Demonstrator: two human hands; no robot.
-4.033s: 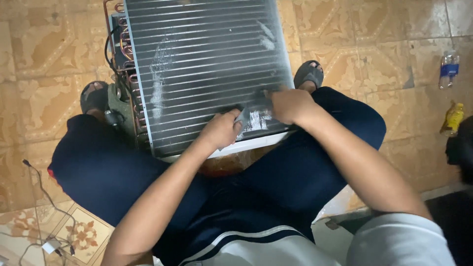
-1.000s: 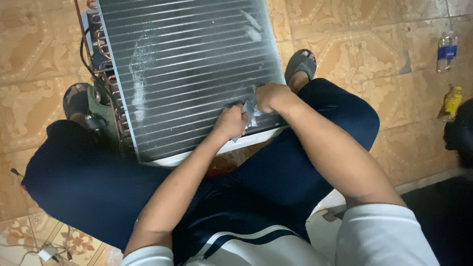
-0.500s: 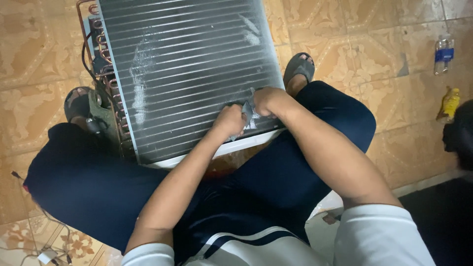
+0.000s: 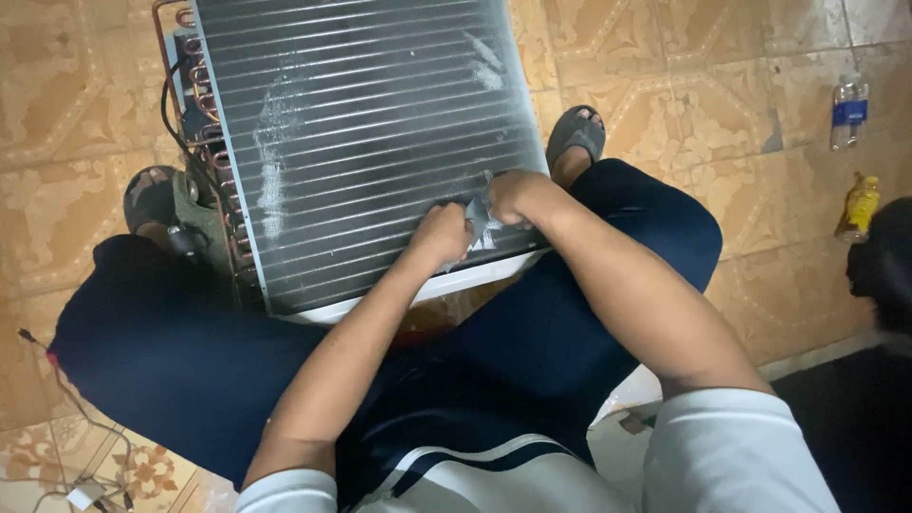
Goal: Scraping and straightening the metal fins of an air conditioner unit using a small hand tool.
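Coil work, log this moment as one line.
left hand: on coil | right hand: holding grey pad on fins | person seated, coil between knees

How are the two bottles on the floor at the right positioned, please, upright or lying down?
Lying down: the clear bottle and the yellow bottle both rest lengthwise on the tiled floor.

Both hands, left hand and right hand, press a small grey piece against the finned coil between the knees

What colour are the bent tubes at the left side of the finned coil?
The bent tubes are copper-coloured, reddish brown, seen in the head view beside the silver-grey finned coil.
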